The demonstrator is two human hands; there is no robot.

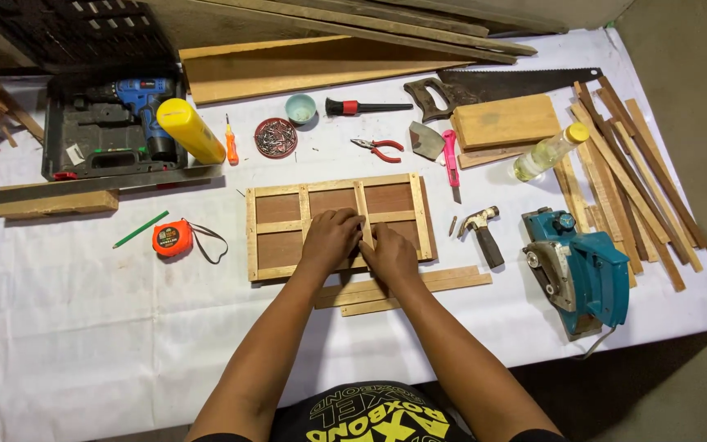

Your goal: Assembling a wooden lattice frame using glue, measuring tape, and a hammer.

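A rectangular wooden frame (265,191) with a brown backing and pale inner slats lies flat on the white-covered table (108,327). My left hand (329,239) rests on its lower middle, fingers curled against a vertical slat (363,214). Touching the same slat from the right is my right hand (391,255), its fingertips pressed on the wood. Both hands lie side by side, almost touching. Loose pale strips (452,281) lie just below the frame, partly under my right wrist.
A hammer (483,232) and a blue power planer (581,274) sit right of the frame, with a pile of wood strips (632,180) beyond. An orange tape measure (173,238), green pencil (141,230), drill case (108,123), yellow can (190,129), pliers (380,148) and handsaw (501,84) lie behind.
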